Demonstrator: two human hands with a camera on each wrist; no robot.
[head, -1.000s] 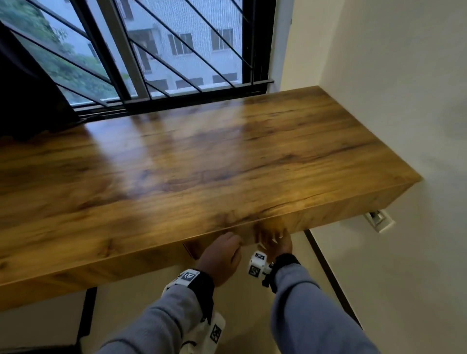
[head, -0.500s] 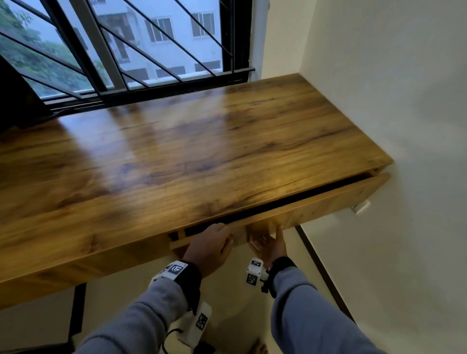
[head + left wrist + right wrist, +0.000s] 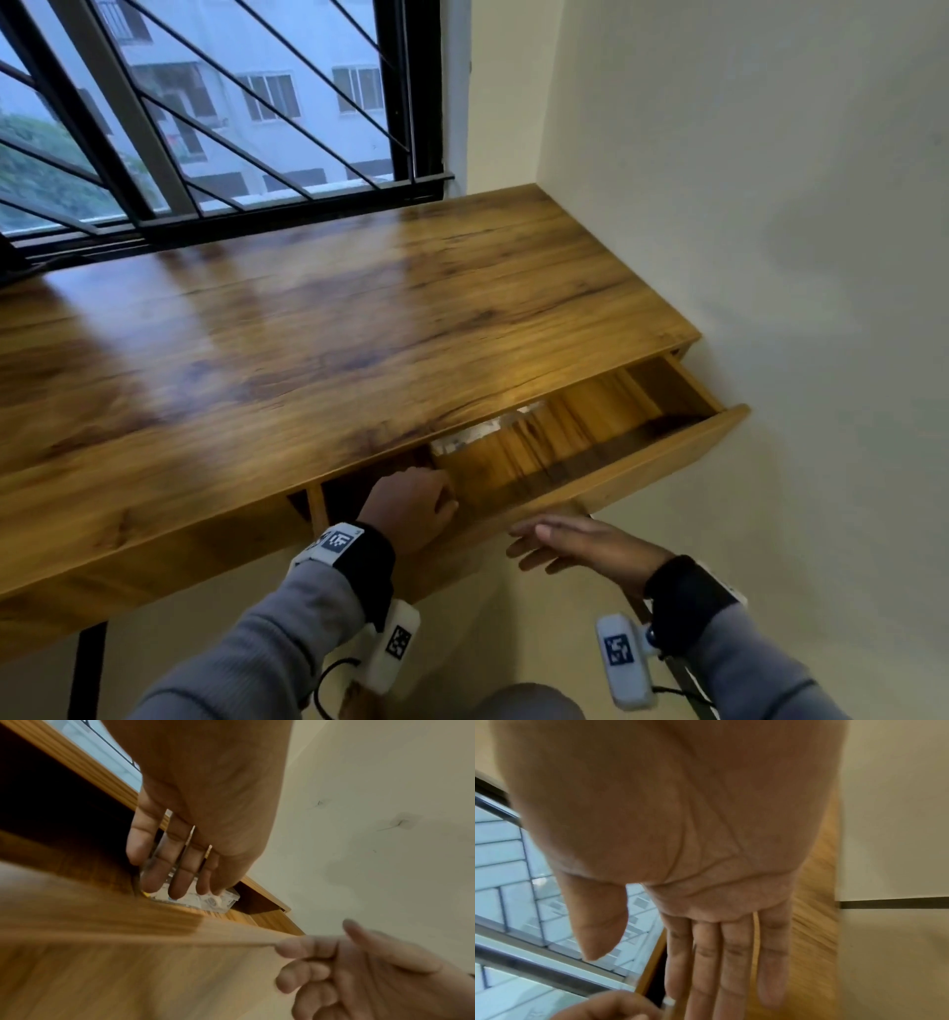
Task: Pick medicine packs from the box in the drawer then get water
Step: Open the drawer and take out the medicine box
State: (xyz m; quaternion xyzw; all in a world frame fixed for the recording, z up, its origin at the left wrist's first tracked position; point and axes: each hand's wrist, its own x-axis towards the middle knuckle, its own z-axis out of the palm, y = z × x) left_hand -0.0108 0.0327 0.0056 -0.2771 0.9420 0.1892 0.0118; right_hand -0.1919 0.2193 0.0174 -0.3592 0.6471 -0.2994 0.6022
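Note:
The wooden drawer under the desk top stands pulled out. At its back edge a clear plastic box just shows; in the left wrist view the box lies in the drawer with packs inside, blurred. My left hand reaches over the drawer front, and its straight fingers lie over the box lid. My right hand hovers just below the drawer front, fingers straight, holding nothing; its open palm fills the right wrist view. No water is in sight.
The glossy wooden desk top runs along a barred window. A cream wall closes off the right side, close to the drawer's end. Black desk legs stand at the lower left.
The drawer has slid out from shut to well open. My right hand has let go of the drawer front and dropped below it. My left hand has moved into the drawer.

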